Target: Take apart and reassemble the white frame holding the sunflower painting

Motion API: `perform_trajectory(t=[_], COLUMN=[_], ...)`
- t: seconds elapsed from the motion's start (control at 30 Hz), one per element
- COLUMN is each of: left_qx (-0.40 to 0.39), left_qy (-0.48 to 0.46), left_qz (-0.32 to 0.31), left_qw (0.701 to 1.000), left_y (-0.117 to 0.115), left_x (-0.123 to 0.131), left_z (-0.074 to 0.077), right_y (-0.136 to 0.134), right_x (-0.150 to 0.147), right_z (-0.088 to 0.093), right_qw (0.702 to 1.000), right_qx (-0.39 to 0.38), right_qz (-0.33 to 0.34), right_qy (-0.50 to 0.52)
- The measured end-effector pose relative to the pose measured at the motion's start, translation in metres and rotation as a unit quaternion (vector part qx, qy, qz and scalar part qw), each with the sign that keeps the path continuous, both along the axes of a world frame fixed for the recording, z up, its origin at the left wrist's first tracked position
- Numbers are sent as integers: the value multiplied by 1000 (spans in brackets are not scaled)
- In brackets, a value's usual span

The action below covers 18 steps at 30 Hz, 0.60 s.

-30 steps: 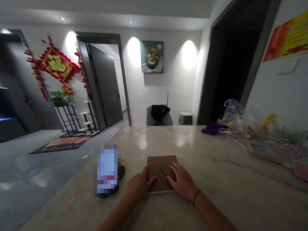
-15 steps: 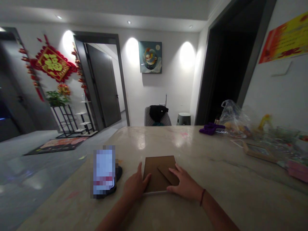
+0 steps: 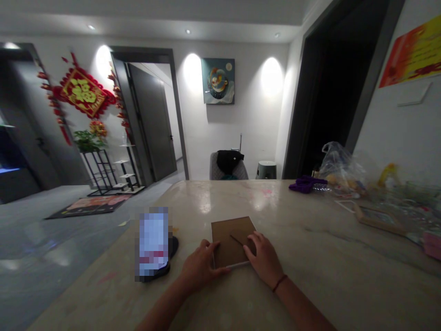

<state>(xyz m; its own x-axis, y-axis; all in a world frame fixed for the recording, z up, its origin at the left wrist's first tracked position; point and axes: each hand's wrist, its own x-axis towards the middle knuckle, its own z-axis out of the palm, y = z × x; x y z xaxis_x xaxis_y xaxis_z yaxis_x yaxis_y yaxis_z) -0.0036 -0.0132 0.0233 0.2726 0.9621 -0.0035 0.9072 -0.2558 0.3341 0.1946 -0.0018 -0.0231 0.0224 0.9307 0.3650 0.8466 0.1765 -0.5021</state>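
Note:
A square picture frame point(image 3: 229, 250) with white edges lies on the stone-look table, its brown back facing up. A thin dark diagonal line, a slit or a stand's edge, crosses the backing. My left hand point(image 3: 200, 269) is at the near left corner, fingers bent over the left edge and thumb along the near edge. On the right side, my right hand point(image 3: 264, 257) grips the frame's edge, with its fingertips and thumb on the brown back. A dark red string bracelet point(image 3: 279, 283) circles my right wrist.
A phone point(image 3: 153, 241) with a blurred screen leans on a black stand to the left. Farther right are purple cloth point(image 3: 303, 184), a clear plastic bag point(image 3: 339, 170), a wooden frame point(image 3: 377, 219) and a pink item point(image 3: 432, 245). A grey chair point(image 3: 215, 168) stands beyond the table.
The picture frame has turned slightly counterclockwise and shifted a little away from me. My left fingers, stretched out before, now bend over its edge. My right fingers are closer together.

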Motion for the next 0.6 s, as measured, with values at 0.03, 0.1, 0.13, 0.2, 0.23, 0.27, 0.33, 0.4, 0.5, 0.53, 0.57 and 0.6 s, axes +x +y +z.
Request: perform_trajectory(t=[0.03, 0.1, 0.13, 0.2, 0.23, 0.27, 0.33, 0.4, 0.5, 0.53, 0.57, 0.6], left_qx=[2, 15, 25, 45, 51, 55, 62, 68, 76, 83, 92, 102], left_qy=[4, 16, 22, 29, 29, 27, 19, 6, -22, -32, -41, -47], left_qz=[-2, 2, 5, 8, 10, 12, 15, 17, 26, 30, 31, 29], left_qw=[1000, 1000, 999, 999, 998, 998, 998, 998, 997, 996, 994, 993], left_y=[0, 2, 3, 6, 7, 8, 10, 12, 15, 16, 18, 19], left_x=[0, 0, 0, -1, -2, -3, -6, -8, -7, -6, -5, -3], left_z=[0, -1, -2, -4, -5, -5, -6, -8, -12, -15, -17, -20], right_y=[-1, -3, -5, -9, -11, -12, -14, -13, -9, -6, -4, -1], right_x=[1, 4, 6, 9, 11, 13, 15, 15, 13, 11, 10, 8], right_z=[1, 4, 6, 12, 15, 18, 22, 22, 14, 9, 4, 0], right_qw=[1000, 1000, 1000, 999, 998, 998, 997, 997, 998, 999, 999, 999], right_qx=[-6, -20, -28, -42, -49, -55, -61, -56, -30, -18, -5, 9], right_qz=[1, 2, 5, 18, 27, 34, 42, 44, 39, 33, 25, 17], right_qy=[-1, -6, -11, -21, -25, -27, -28, -26, -23, -24, -25, -28])
